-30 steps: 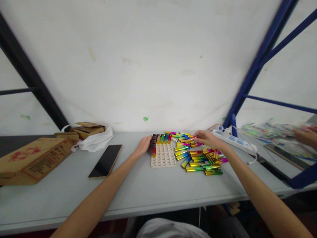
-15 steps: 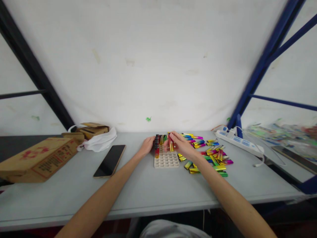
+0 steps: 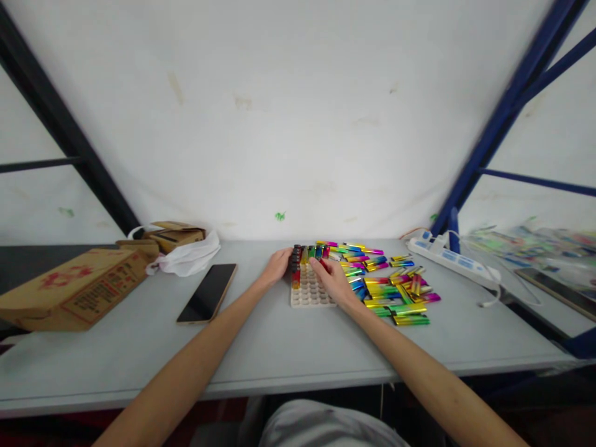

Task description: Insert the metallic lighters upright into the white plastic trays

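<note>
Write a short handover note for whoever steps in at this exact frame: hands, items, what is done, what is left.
Left hand rests against the far-left corner of the tray.
Right hand is over the tray, fingers at a lighter in the back row; whether it grips is unclear.
Done: only the far row and part of the left column hold upright lighters.
Left: most holes are unfilled; the loose lighters lie in a pile on the table, right of the tray.
</note>
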The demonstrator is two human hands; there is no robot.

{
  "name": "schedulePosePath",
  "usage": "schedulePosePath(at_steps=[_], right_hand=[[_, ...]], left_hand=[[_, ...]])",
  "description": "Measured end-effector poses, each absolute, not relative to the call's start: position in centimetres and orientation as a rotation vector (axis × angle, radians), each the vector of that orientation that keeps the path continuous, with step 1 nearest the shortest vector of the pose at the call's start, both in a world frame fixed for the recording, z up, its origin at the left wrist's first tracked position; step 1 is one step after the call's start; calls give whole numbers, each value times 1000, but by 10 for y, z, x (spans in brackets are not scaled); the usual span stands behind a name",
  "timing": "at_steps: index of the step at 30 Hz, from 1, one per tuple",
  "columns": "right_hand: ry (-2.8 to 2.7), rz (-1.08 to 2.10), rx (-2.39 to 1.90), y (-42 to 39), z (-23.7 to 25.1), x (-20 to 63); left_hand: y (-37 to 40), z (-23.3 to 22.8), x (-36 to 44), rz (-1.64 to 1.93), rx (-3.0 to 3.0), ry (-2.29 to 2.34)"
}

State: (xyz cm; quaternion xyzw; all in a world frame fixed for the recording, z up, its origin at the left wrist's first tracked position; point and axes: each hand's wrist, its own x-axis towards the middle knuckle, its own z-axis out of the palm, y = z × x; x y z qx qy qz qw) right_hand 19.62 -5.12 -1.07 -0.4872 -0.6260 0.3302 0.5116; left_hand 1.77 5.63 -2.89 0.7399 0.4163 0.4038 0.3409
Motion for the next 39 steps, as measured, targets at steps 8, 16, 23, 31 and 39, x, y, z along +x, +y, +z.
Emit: schedulePosePath(at_steps=[8,16,23,31,39], right_hand=[[-1525,657,-1319,-52,-10,195],[-1560,606,-1297,-52,-10,195],[-1682,530,-1246,-53,-11,193],[-1720,508,-1212,-56,-11,193],[-1702,495,-1263,-55,-10,195]], left_hand=[[58,-28,17,1055,1937,1078],[57,-27,18,1053,1934,1079],[57,-28,18,1061,1919,1121],[55,-26,17,1057,1925,1126],[54,-25,18,1065,1922,1108]])
